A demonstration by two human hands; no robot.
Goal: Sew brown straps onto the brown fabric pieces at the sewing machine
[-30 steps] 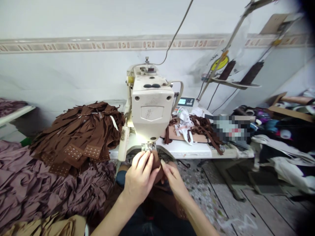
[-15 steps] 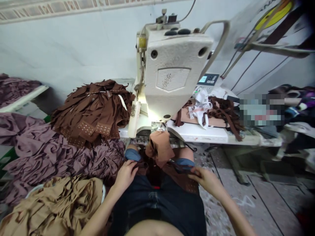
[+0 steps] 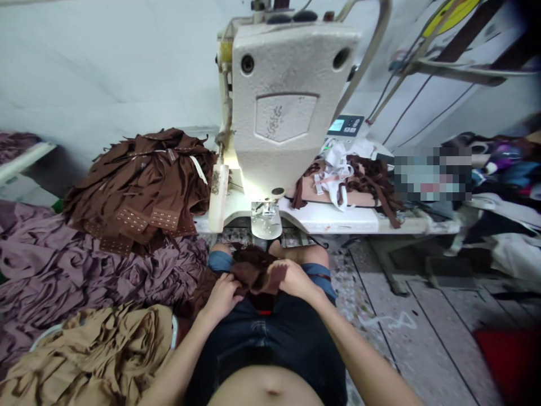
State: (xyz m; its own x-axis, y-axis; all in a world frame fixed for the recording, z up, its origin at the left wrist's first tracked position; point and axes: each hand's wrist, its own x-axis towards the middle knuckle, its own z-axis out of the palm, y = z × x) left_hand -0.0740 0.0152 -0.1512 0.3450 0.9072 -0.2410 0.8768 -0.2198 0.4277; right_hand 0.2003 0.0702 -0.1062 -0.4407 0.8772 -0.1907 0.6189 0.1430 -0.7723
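Observation:
A dark brown garment piece [image 3: 252,276] lies across my lap, bunched between both hands. My left hand [image 3: 224,293] is closed on its left end, near the knee. With fingers pinched, my right hand [image 3: 291,279] grips the other end, and a flap of cloth stands up by the thumb. Just beyond my knees is the sewing machine [image 3: 287,124], its lamp lit over the metal work plate [image 3: 266,221]. No cloth shows on that plate.
Left on the table is a heap of brown pieces with hook-and-eye rows [image 3: 143,186]. Mauve cloth [image 3: 105,282] piles below it, and a tub of tan cloth [image 3: 105,355] stands nearest. White straps [image 3: 336,172] and brown strips lie right of the machine, near a control panel [image 3: 345,125].
My right hand has moved left from the right thigh to the middle of my lap. The garment has come away from the machine's plate, and its lighter inner side no longer shows.

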